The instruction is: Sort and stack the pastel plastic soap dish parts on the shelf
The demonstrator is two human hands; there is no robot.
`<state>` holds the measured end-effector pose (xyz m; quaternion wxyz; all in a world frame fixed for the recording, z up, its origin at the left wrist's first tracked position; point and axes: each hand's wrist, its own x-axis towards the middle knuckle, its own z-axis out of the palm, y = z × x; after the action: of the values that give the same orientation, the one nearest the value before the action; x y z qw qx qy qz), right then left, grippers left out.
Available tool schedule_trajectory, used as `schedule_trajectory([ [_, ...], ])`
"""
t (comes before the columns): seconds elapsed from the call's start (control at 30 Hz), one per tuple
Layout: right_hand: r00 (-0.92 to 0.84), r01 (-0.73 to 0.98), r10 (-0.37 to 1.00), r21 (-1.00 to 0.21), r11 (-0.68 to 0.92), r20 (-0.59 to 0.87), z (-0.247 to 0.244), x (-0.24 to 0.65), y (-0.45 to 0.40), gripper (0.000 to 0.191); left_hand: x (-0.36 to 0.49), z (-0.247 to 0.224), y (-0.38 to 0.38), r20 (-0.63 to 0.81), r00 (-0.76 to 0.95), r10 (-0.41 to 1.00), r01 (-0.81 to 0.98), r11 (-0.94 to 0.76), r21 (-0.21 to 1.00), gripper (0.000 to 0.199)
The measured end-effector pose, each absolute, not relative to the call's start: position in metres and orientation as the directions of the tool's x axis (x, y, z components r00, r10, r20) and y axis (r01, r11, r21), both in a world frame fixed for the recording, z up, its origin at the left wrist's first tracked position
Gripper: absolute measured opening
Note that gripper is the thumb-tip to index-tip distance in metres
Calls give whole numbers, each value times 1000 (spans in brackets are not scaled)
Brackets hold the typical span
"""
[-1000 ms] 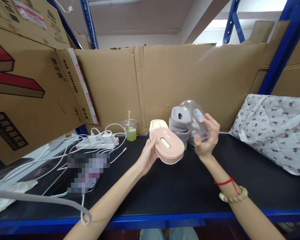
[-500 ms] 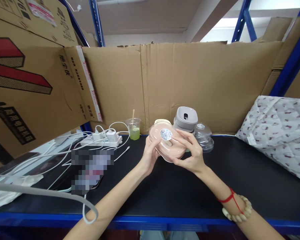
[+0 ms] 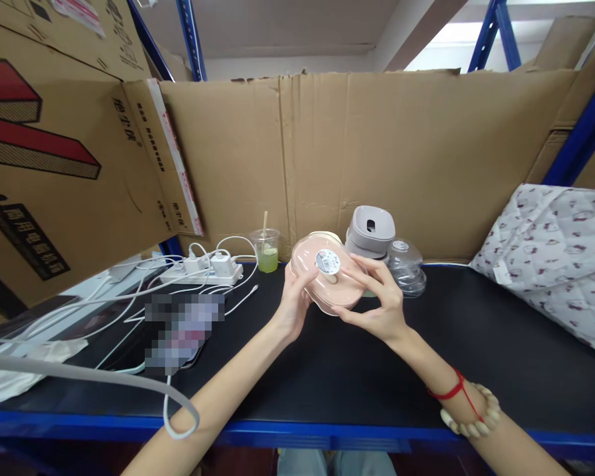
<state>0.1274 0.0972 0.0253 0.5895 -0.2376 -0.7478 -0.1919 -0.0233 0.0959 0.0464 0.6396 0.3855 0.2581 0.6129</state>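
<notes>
A pink container [image 3: 344, 291] with a clear lid and a round printed sticker is held up over the black table top. My left hand [image 3: 294, 301] grips its left side, thumb on top near the sticker. On the right side my right hand [image 3: 379, 297] holds the rim between thumb and fingers, with fingertips on the lid. Behind it stand grey stacked containers [image 3: 371, 231], the top one with a dark opening. Clear plastic containers [image 3: 409, 271] sit to their right. A cream-coloured edge shows just behind the pink container.
A cup with green drink and a straw [image 3: 268, 258] stands at the back beside a white power strip [image 3: 203, 272] with cables. A blurred-out phone [image 3: 186, 334] lies left. At right rests a patterned quilted cloth [image 3: 560, 264]. Cardboard [image 3: 426, 158] walls the back.
The pink container has shifted slightly left and up in view with both hands, and is turned a little. The whole view has tilted slightly down. Both hands keep their hold.
</notes>
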Motion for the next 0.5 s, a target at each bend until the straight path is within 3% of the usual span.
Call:
schedule_trajectory([
  [0.13, -206, 560, 149, -8, 828, 967, 24, 129, 97, 45, -26, 51, 96, 146, 92, 985, -568, -68, 820, 78],
  [0.3, -98, 646, 168, -66, 761, 981, 27, 135, 101, 36, -45, 64, 115, 68, -4, 998, -519, -60, 852, 47],
  [0.4, -19, 773, 74, -32, 634, 997, 30, 141, 107, 27, -66, 64, 134, 38, -24, 999, -368, -45, 929, 38],
  [0.5, 14, 874, 50, -37, 484, 999, 30, 150, 116, 28, -84, 56, 150, 22, -181, 983, -26, -27, 999, 28],
])
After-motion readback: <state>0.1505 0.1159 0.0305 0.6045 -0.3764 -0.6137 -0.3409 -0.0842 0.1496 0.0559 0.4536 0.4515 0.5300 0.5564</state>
